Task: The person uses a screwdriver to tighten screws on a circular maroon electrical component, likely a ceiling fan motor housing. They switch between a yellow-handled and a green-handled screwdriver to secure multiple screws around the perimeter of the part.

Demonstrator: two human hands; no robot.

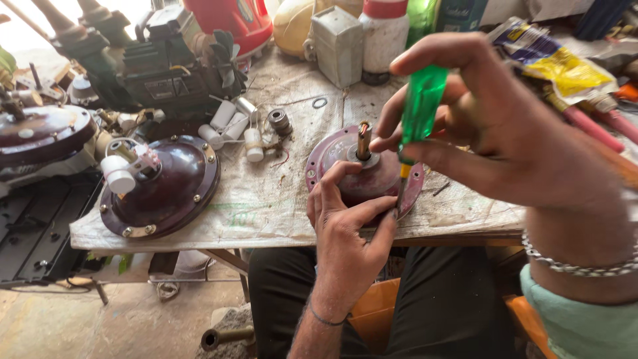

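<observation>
- Your right hand fills the upper right, closest to the lens, with a beaded metal bracelet at the wrist and a pale green sleeve below it.
- That hand is clenched around a screwdriver with a translucent green handle; its yellow collar and thin shaft point down to the rim of a maroon motor cover.
- Your left hand grasps the near edge of that cover from below, thumb out to the right beside the screwdriver tip, fingers curled over the dome.
- This round cover lies flat at the front edge of the workbench, on a stained pale sheet, with a short metal shaft standing up from its middle.
- Left of it sits a second maroon dome (larger in the view, ringed with bolts) carrying a white cylindrical capacitor.
- Between the two, farther back, lie several small white cylinders and a steel bearing.
- Along the back stand a grey metal box, a white jar with a red lid and a dark motor assembly.
- Your dark trousers show under the bench.
</observation>
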